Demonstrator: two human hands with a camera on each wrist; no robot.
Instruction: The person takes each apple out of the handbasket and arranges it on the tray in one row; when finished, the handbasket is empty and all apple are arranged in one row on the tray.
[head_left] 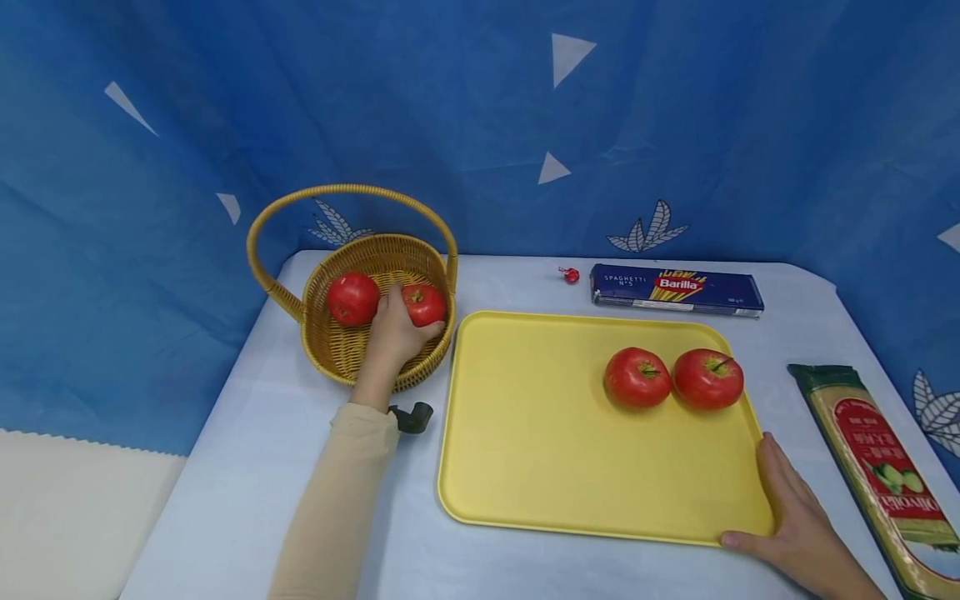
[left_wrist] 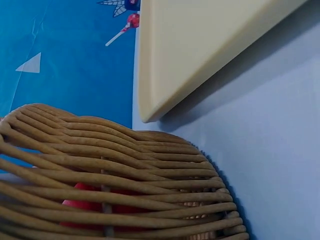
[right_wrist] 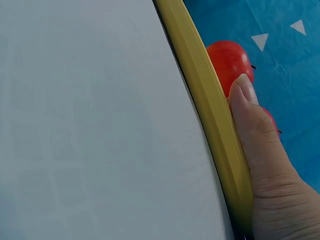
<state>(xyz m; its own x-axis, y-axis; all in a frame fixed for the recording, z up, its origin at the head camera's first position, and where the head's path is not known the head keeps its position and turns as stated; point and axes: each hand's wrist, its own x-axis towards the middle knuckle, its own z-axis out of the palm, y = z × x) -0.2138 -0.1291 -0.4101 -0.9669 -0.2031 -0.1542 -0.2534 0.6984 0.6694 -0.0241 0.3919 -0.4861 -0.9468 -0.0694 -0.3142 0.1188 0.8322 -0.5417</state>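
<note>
In the head view a wicker basket [head_left: 317,329] with a tall handle stands at the back left, with two red apples inside. My left hand [head_left: 393,333] reaches into it and grips the right apple [head_left: 425,303], thumb on its near side and fingers on its left. The other apple [head_left: 352,298] lies just left of those fingers. A yellow tray [head_left: 540,450] carries two more apples, one [head_left: 637,378] beside the other [head_left: 708,380]. My right hand [head_left: 798,521] touches the tray's front right corner, its thumb straight along the edge in the right wrist view.
A blue spaghetti box [head_left: 675,289] lies behind the tray, with a small red lollipop [head_left: 571,275] to its left. A pasta packet [head_left: 881,475] lies along the right side. A dark smoking pipe [head_left: 414,417] sits between my left wrist and the tray.
</note>
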